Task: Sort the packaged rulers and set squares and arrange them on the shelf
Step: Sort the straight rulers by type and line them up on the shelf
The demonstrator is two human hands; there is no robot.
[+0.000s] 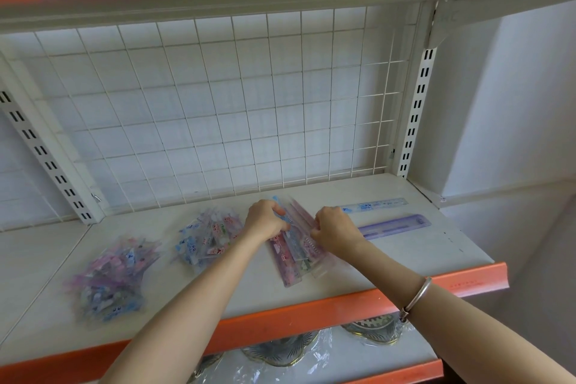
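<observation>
both hands (265, 219) curled around the ruler stack (293, 246) on shelf (405, 259)

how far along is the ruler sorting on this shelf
Early, it seems. Done: a blue ruler and a purple ruler lie singly at the right of the shelf. In hand: the left hand and right hand both grip a stack of packaged rulers at the centre. Left: two mixed heaps, the near-left heap and the middle heap, look unsorted.
</observation>
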